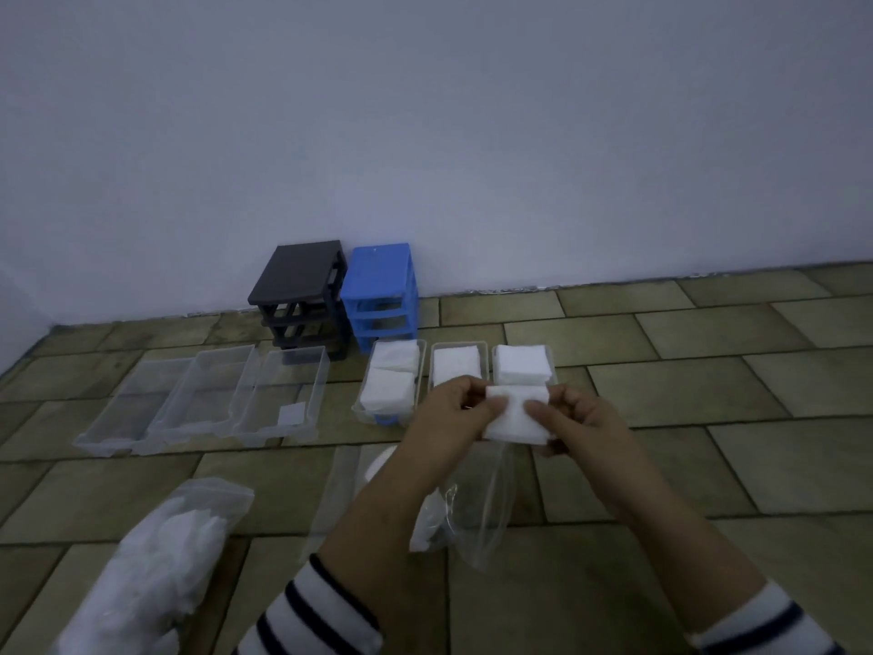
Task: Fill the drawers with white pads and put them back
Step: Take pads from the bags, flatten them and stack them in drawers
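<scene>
- Pale wall [425, 134] filling the upper half, meeting the tiled floor [708, 371] along a slanting edge; bare tiles stretching wide to the right.
- Clear bag of white pads [156, 569] lying at lower left, running off the bottom edge.
- Second, nearly empty clear bag [477, 508] slumped on the tiles under the forearms.
- Three empty clear drawers [208, 399] side by side at left, walls touching.
- Three clear drawers with pads [460, 371] in a row at centre, just in front of the racks.
- Black drawer rack [300, 300] and blue drawer rack [380, 295] standing against the wall, side by side, slots vacant.
- Left hand [449, 413] and right hand [581, 418], striped sleeves at the wrists, raised above the near end of the rightmost filled drawer.
- Stack of white pads [517, 416] pinched between both hands, fingers curled on its left and right edges.
</scene>
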